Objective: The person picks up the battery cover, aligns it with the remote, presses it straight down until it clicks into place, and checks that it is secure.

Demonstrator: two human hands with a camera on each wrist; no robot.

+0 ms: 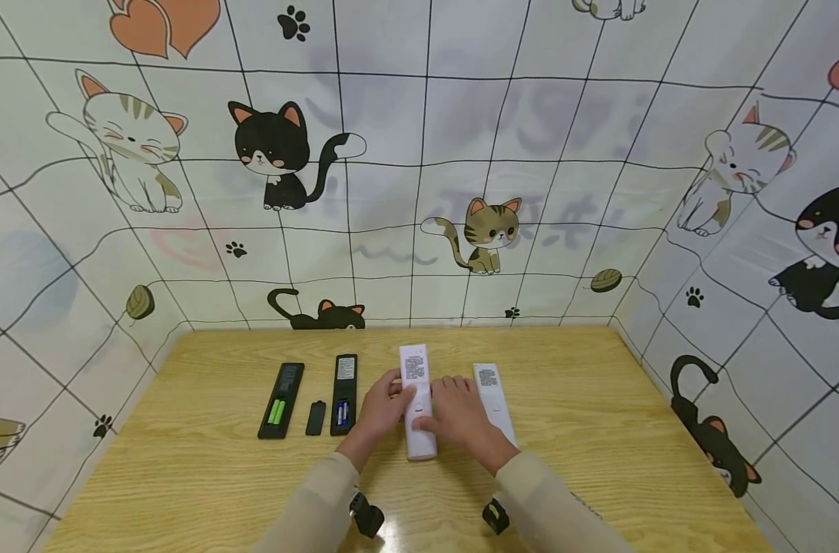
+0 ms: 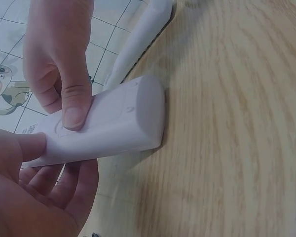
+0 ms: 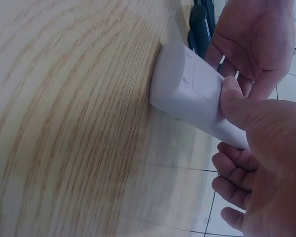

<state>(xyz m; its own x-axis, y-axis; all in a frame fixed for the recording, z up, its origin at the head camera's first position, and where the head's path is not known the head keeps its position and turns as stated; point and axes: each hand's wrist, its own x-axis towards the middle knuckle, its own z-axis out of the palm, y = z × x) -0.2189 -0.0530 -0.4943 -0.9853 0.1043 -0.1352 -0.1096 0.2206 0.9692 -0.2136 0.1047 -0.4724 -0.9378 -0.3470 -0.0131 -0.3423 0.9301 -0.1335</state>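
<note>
A white remote control (image 1: 419, 440) stands out mid-table in the head view, back side up, its printed label at the far end. My left hand (image 1: 379, 408) grips it from the left, thumb on the upper edge and fingers underneath. On the other side is my right hand (image 1: 459, 415), its thumb (image 2: 75, 106) pressing on the battery cover (image 2: 110, 109) while the fingers curl beside the far edge. The cover is in place on the back. In the right wrist view the near end of the remote (image 3: 168, 74) is right at the wooden tabletop.
Left of the hands lie a black remote with green batteries (image 1: 276, 412), a loose black battery cover (image 1: 315, 418), and another black remote with blue batteries (image 1: 346, 369). A second white remote (image 1: 491, 388) lies close by my right hand. Cat-print cloth (image 1: 392, 192) walls the table's back and sides.
</note>
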